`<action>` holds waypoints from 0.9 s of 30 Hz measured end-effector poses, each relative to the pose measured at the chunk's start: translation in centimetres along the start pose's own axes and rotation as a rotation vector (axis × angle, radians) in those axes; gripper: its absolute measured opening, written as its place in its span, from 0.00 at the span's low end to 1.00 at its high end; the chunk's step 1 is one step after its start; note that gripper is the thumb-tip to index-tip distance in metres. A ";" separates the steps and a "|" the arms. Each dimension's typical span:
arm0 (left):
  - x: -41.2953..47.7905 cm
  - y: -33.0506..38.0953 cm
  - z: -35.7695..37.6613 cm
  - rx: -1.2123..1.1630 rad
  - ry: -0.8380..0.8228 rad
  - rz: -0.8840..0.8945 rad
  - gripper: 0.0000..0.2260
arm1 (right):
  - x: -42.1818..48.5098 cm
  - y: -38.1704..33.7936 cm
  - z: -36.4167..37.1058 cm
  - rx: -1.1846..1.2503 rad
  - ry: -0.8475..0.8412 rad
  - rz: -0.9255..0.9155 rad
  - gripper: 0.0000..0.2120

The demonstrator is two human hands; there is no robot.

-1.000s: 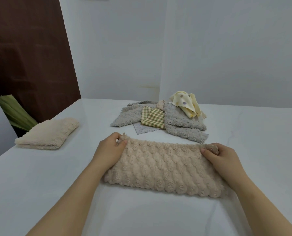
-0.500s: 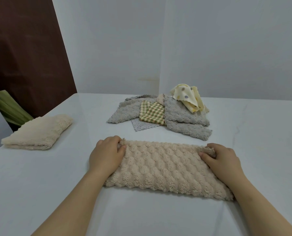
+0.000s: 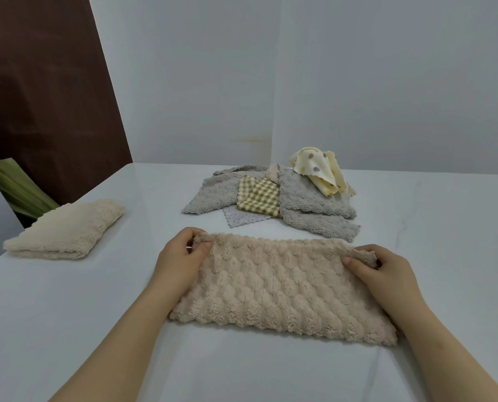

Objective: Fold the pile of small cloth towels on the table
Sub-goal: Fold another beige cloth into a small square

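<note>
**Q:** State of each grip?
**A:** My left grip (image 3: 181, 259) pinched the far left corner of the beige towel (image 3: 276, 291). My right grip (image 3: 384, 274) pinched its far right corner, fingers curled.
**Q:** Towel location?
**A:** Flat on the tabletop (image 3: 445, 227), towards the near edge, centred. The pile (image 3: 300, 195) lay towards the far edge. A folded towel (image 3: 68, 230) sat by the left edge.

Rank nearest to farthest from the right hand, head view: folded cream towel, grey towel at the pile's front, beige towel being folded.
1. beige towel: in front of the person, far right corner pinched by the right hand.
2. grey towel: front of the pile, just beyond that hand.
3. folded cream towel: far left of the table, past the left hand.
</note>
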State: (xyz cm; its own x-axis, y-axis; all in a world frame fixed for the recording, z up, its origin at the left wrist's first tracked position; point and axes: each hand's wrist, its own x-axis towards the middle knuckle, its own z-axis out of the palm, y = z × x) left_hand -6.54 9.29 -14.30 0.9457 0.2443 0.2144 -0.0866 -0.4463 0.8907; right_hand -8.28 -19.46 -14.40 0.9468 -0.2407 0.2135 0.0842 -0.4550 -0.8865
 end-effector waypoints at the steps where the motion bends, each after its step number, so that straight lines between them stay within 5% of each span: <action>1: -0.2 0.3 -0.1 -0.117 -0.001 -0.037 0.07 | -0.1 -0.2 -0.2 0.128 0.017 0.023 0.06; 8: -0.8 2.1 -1.9 -0.723 -0.145 -0.287 0.11 | 0.0 -0.9 -0.9 0.619 -0.109 0.224 0.13; 15: -0.8 2.3 -2.5 -0.686 -0.060 -0.169 0.09 | -0.6 -1.5 -1.7 0.695 -0.267 0.244 0.29; 20: -0.8 2.5 -2.5 -0.601 0.075 -0.029 0.09 | -0.4 -1.5 -2.2 0.654 -0.133 0.105 0.19; 25: -1.1 3.0 -2.5 -0.577 0.105 0.031 0.10 | -0.8 -2.1 -2.2 0.686 -0.025 0.031 0.30; 27: -1.2 3.1 -2.6 -0.571 0.115 0.048 0.10 | -1.3 -2.7 -2.3 0.634 0.000 -0.018 0.23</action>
State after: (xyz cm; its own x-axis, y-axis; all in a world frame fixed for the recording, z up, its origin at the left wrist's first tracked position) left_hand -8.74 9.81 -10.77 0.8994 0.3410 0.2735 -0.3138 0.0680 0.9471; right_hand -10.41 -19.93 -11.36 0.9435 -0.2382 0.2305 0.2676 0.1371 -0.9537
